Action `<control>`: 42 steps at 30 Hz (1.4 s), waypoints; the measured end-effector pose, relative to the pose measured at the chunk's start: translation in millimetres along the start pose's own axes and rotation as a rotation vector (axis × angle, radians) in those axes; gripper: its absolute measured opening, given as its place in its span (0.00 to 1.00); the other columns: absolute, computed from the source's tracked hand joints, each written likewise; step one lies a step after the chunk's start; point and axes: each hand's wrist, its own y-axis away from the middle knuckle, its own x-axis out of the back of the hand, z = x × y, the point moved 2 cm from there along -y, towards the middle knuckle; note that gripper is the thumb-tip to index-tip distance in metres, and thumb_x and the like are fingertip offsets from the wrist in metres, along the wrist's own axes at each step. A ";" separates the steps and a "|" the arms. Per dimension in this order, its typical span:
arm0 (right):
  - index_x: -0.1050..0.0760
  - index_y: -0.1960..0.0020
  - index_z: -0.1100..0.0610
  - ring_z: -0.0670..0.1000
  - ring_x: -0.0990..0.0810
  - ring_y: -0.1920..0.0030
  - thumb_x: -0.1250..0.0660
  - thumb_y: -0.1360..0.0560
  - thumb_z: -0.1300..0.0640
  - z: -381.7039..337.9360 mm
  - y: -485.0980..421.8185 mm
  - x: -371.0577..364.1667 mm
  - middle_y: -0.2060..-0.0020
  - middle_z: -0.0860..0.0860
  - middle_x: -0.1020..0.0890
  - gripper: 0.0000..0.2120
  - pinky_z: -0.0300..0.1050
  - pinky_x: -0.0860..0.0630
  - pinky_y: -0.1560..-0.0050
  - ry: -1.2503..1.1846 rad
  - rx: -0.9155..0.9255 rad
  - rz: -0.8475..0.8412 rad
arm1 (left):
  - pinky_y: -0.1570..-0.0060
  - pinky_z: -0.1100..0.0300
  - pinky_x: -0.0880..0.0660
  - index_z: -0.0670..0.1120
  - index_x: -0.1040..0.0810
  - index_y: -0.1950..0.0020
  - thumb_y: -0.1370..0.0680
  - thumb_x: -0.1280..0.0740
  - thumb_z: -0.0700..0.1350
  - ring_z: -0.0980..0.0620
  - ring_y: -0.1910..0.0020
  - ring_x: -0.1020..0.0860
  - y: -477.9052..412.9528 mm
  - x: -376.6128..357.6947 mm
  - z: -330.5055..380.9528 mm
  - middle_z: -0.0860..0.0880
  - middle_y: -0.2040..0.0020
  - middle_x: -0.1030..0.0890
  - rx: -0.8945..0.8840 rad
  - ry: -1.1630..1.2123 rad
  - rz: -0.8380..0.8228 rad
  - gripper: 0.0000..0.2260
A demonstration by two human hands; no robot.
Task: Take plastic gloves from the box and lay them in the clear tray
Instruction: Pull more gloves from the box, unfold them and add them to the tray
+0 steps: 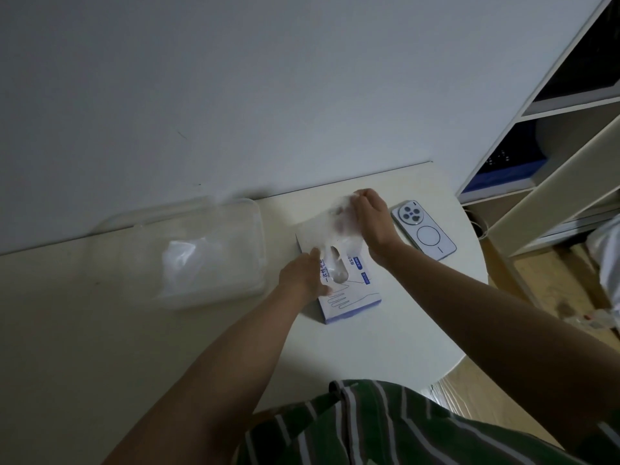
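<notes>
We record a pale tabletop [385, 330] with a rounded right end, set flush against a plain grey-white wall [235, 95]. Right of it stands an open shelf unit [553, 156] over a light wooden floor [553, 290]. The lighting is dim. A phone [424, 229] lies camera-side up near the tabletop's right edge, just beside the right forearm.

The box [349, 297] lies flat at mid-tabletop. It is white with blue print and an outline drawing of a hand. The left grip [302, 273] rests on its left side with the fingers laid across the top. The right grip [374, 219], above the box's far end, pinches a glove [339, 223]. The glove is thin, translucent film stretched between the box's opening and the pinching fingers.

The tray [258, 229] sits left of the box, near it but apart, against the wall. Crumpled loose gloves [183, 260] lie inside it, and we cannot count them.

The glove is blurred, so we cannot trace its outline. The left fingertips are hard to separate from the box print. The shelf contents are dark and cut off by the frame. A striped garment [369, 424] fills the lower edge.
</notes>
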 end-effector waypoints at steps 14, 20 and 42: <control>0.31 0.58 0.62 0.56 0.21 0.65 0.48 0.21 0.62 -4.0 9.1 -15.8 0.64 0.61 0.18 0.10 0.45 0.26 0.67 0.001 -0.124 -0.082 | 0.65 0.64 0.27 0.42 0.25 0.44 0.26 0.38 0.55 0.51 0.58 0.23 29.5 81.6 -24.4 0.46 0.54 0.21 -0.053 1.298 0.332 0.19; 0.27 0.61 0.62 0.58 0.22 0.67 0.44 0.24 0.63 -12.3 12.7 -55.5 0.69 0.58 0.21 0.10 0.52 0.27 0.61 0.117 -0.071 -0.149 | 0.46 0.60 0.26 0.49 0.22 0.44 0.38 0.29 0.66 0.55 0.47 0.20 37.8 91.8 -64.1 0.54 0.46 0.18 -0.153 0.916 0.394 0.29; 0.18 0.52 0.56 0.49 0.18 0.64 0.38 0.24 0.65 -46.0 22.4 -212.1 0.63 0.51 0.16 0.10 0.41 0.21 0.58 0.434 0.452 -0.448 | 0.67 0.56 0.35 0.44 0.30 0.55 0.17 0.47 0.48 0.44 0.62 0.24 58.9 103.2 -204.4 0.45 0.63 0.25 0.271 0.177 0.692 0.12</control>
